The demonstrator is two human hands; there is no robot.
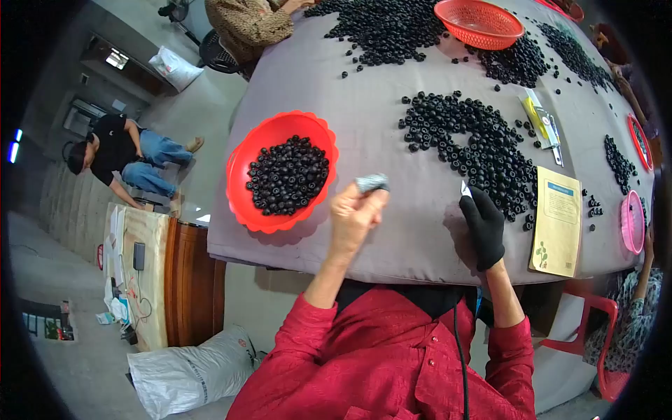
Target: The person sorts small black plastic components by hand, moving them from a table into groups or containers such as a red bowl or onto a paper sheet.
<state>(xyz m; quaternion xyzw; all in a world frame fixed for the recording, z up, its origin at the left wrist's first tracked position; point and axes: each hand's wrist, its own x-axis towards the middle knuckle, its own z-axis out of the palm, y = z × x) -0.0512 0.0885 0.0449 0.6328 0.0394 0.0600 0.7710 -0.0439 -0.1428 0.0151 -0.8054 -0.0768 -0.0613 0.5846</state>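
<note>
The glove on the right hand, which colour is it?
Black; the glove shows best in the head view.

This is a small workshop for sorting by hand. A big table (392, 231) with grey cloth carries heaps of small black rings (483, 150), with red baskets (280, 171) at 9 and 12 o'clock. White sacks (189, 374) lie on the concrete floor (77, 350) at 7 o'clock.

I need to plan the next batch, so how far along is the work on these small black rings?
Done: a red basket holds a layer of black rings. In hand: the left hand pinches a small grey piece, and the gloved right hand holds a small blade. Left: a large pile of rings on the grey table, with more piles further back.
</note>
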